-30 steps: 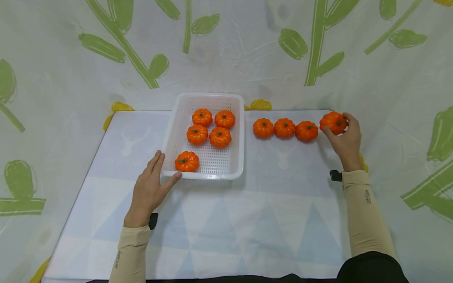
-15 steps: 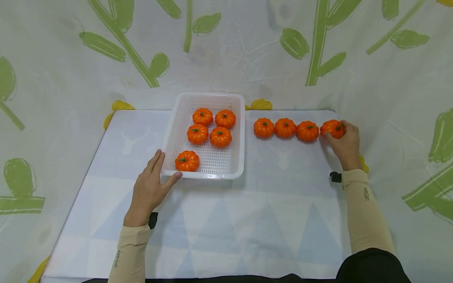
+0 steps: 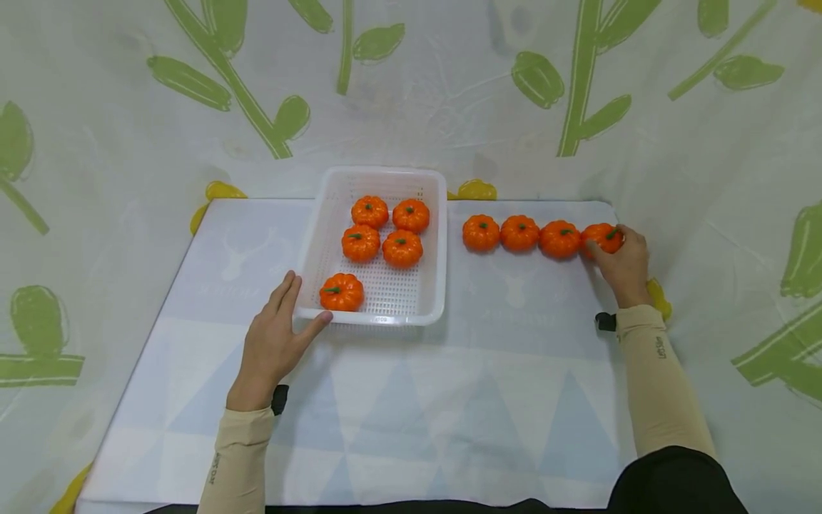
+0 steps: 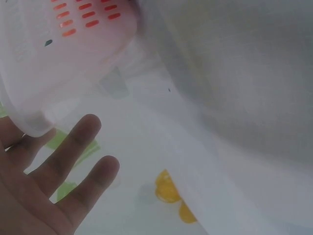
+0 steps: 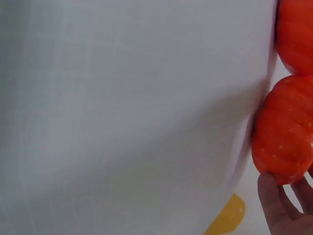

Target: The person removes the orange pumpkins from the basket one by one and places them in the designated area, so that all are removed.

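Observation:
A white plastic basket point(image 3: 437, 285) with a perforated floor holds several small orange pumpkins point(image 3: 402, 248) with green stems. At its near left corner is my left hand point(image 3: 270, 350), thumb along the front rim and fingers extended beside the left wall. In the left wrist view these fingers point(image 4: 80, 142) are spread, the nearest ones right at the basket's corner. My right hand point(image 3: 624, 265) holds the rightmost pumpkin point(image 3: 601, 239) of a row on the table, thumb in front and fingers at its right side. That pumpkin point(image 5: 283, 132) touches its neighbour in the right wrist view.
More pumpkins in the row point(image 3: 519, 233) lie between the basket and my right hand, near the table's back edge. The table point(image 3: 411, 428) has a pale cloth with blue triangles. Behind it hangs a curtain point(image 3: 437, 86) with green leaf prints.
My right hand has brought its pumpkin down and slightly towards me, to the right end of the row, beside the neighbouring pumpkin. The left hand stays at the basket corner.

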Demonstrator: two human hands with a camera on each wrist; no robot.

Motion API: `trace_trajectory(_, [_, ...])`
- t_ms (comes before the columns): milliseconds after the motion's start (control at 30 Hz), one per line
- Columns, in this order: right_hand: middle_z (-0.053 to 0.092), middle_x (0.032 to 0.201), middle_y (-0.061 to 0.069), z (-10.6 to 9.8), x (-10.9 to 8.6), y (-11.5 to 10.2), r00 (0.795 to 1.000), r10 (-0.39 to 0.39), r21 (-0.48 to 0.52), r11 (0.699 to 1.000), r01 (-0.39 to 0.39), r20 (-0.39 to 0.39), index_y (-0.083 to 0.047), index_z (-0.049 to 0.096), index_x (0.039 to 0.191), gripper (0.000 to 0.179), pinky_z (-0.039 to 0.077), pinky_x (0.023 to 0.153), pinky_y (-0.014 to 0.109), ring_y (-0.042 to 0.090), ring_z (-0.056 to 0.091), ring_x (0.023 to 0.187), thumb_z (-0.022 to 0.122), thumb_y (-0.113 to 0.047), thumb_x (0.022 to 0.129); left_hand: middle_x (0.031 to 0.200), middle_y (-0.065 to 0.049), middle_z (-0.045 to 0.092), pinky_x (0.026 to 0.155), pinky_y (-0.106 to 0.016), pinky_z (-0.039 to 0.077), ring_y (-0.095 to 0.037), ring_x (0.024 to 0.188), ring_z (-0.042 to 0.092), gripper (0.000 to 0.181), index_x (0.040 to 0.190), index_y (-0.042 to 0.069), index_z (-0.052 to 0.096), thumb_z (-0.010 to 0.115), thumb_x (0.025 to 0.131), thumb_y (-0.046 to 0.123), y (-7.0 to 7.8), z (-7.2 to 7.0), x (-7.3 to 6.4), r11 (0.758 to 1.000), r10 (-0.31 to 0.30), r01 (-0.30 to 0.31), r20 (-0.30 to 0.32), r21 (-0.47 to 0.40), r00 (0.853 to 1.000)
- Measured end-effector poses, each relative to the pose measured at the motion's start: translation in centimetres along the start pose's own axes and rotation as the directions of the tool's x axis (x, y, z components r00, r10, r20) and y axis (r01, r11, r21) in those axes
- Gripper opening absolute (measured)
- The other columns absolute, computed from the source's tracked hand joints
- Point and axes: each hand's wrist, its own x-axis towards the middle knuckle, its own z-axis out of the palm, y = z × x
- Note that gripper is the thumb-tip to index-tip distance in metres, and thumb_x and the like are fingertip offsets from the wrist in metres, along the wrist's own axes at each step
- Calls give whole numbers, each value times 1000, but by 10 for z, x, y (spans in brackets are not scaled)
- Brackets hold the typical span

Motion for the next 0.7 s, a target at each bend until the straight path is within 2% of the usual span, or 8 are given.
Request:
trace_trajectory(167, [26, 159, 29, 2, 2, 1, 998, 51, -26, 998, -50, 45, 2, 20, 160, 86, 24, 120, 52, 44, 30, 144, 57, -48, 100, 165, -13, 28, 101, -67, 42, -45, 139, 42, 95, 159, 5, 30, 65, 92, 61, -1, 1, 0, 1000, 6, -6, -7, 0, 1000])
trace_trajectory(700, [19, 162, 28, 0, 1, -6, 995, 80, -32, 996, -78, 61, 1, 16, 160, 87, 24, 120, 53, 44, 25, 147, 55, -49, 100, 165, -13, 29, 100, -66, 43, -45, 137, 44, 94, 159, 5, 30, 65, 92, 61, -1, 1, 0, 1000, 6, -6, -10, -8, 1000])
